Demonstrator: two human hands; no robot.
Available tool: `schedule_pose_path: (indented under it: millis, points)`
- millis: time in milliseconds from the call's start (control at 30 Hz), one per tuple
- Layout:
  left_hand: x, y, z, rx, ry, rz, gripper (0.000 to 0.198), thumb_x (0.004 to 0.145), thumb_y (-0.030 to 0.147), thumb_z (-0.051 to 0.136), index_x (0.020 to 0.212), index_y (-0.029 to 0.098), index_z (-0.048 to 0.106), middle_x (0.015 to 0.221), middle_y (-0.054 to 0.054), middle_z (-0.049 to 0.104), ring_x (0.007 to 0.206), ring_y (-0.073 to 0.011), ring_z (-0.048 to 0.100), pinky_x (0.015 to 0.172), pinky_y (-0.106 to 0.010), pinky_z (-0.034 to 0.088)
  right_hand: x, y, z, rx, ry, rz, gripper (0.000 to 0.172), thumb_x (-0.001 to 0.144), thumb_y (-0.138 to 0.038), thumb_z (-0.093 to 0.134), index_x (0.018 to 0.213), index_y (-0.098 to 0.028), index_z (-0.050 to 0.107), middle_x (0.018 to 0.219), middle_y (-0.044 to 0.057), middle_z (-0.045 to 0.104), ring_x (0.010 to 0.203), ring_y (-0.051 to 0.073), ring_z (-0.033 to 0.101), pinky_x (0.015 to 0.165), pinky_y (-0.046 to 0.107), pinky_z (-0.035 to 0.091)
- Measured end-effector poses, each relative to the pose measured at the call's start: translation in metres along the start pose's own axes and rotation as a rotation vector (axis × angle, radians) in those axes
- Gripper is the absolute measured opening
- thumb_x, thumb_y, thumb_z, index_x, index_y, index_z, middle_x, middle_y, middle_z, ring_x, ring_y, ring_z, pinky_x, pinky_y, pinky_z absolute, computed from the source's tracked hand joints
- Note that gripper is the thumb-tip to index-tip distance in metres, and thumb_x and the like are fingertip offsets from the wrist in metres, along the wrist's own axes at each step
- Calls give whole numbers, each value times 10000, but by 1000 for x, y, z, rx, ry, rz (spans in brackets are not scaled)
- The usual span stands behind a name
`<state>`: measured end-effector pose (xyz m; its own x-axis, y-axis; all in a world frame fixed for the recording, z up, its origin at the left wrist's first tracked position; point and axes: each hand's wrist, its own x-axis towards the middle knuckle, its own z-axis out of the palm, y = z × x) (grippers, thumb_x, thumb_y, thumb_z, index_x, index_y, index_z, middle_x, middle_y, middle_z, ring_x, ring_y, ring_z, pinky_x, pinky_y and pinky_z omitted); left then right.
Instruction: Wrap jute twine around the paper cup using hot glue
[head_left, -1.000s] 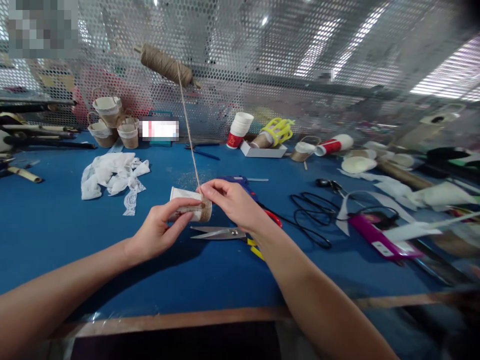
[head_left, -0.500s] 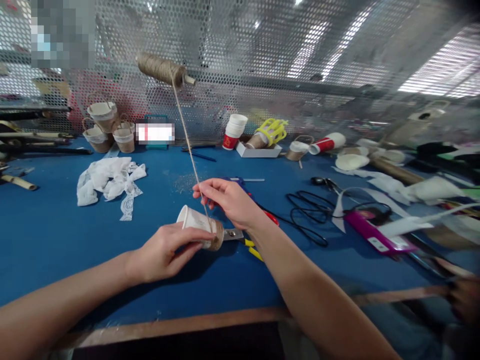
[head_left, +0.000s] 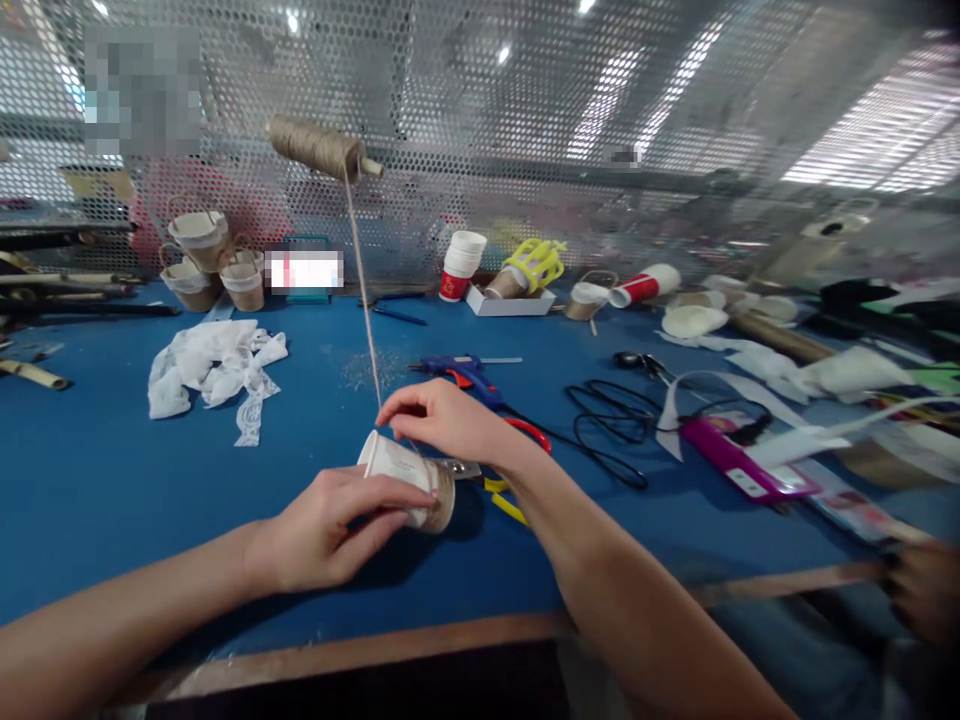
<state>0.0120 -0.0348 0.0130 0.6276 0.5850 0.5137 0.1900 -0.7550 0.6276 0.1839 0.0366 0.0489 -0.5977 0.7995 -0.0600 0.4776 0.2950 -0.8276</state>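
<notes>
Table (head_left: 112, 480): blue, under the paper cup (head_left: 396, 468).
Spool (head_left: 315, 148): high above the cup, further back.
Left hand (head_left: 330, 530): closed around the cup's side, holding it tilted.
Right hand (head_left: 442, 420): just above the cup, fingertips pinching the twine (head_left: 360, 280).
Twine: stretched from the spool down to the cup.

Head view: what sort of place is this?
Probably a handicraft workshop bench: a twine spool hangs on a perforated metal screen, twine-wrapped cup baskets stand at the back, and a glue gun lies on the blue table. The left hand holds a paper cup, the right hand twine.
</notes>
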Motion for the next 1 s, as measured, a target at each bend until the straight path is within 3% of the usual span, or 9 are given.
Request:
schedule_pose_path:
  millis: [133, 233, 400, 533, 667, 833, 900, 1000]
  points:
    - [0, 5, 1, -161, -6, -145, 222, 835, 138, 450, 1007, 160, 589, 797, -53, 680, 589, -93, 589, 530, -182, 472, -1, 4, -5, -32, -192, 32, 201, 602, -46, 528, 620, -189, 668, 585, -29, 618, 554, 100, 511, 527, 222, 379]
    - [-1, 6, 2, -186, -29, -190, 216, 833, 154, 455, 996, 155, 597, 676, -16, 636, 462, -61, 476, 433, -156, 394, -1, 4, -5, -6, -229, 68, 177, 579, -48, 542, 581, -183, 657, 553, -32, 607, 512, 89, 484, 480, 214, 352]
    - [2, 6, 0, -219, -9, -220, 210, 827, 157, 449, 969, 128, 600, 589, 13, 553, 396, -42, 312, 363, -153, 281, 12, 4, 0, 153, -81, 134, 92, 620, -108, 588, 690, -165, 608, 550, -33, 552, 463, 65, 414, 428, 202, 322]
    - [5, 6, -1, -243, 8, -226, 211, 826, 152, 440, 958, 118, 601, 667, -26, 613, 408, -39, 346, 373, -150, 307, 38, -2, -10, 292, 70, 173, 121, 674, -112, 579, 772, -167, 536, 577, -33, 537, 402, 42, 322, 355, 194, 240]
    - [4, 5, 0, -236, 3, -204, 219, 830, 163, 444, 972, 122, 604, 730, -58, 652, 434, -48, 406, 401, -155, 354, 76, -16, -39, 344, 179, 166, 44, 754, -120, 541, 752, -161, 525, 665, 4, 573, 383, 25, 283, 327, 193, 204]
    - [2, 5, 1, -273, -13, -189, 226, 824, 168, 453, 976, 123, 614, 771, -83, 668, 472, -71, 483, 420, -164, 384, 123, -38, -71, 297, 300, 125, 132, 807, -90, 479, 710, -144, 550, 604, 16, 543, 407, 38, 351, 362, 186, 323]
    - [3, 5, 1, -286, 1, -187, 229, 823, 172, 454, 977, 120, 616, 786, -92, 667, 512, -88, 515, 445, -174, 399, 131, -40, -72, 253, 346, 95, 168, 822, -60, 418, 793, -143, 560, 569, 3, 522, 437, 54, 416, 409, 189, 391]
    - [4, 3, 0, -289, 21, -209, 237, 832, 209, 450, 975, 119, 617, 692, -61, 629, 442, -74, 430, 409, -181, 345, 128, -33, -56, 142, 345, 64, 217, 794, -19, 399, 858, -149, 561, 540, -14, 515, 456, 66, 477, 436, 191, 428]
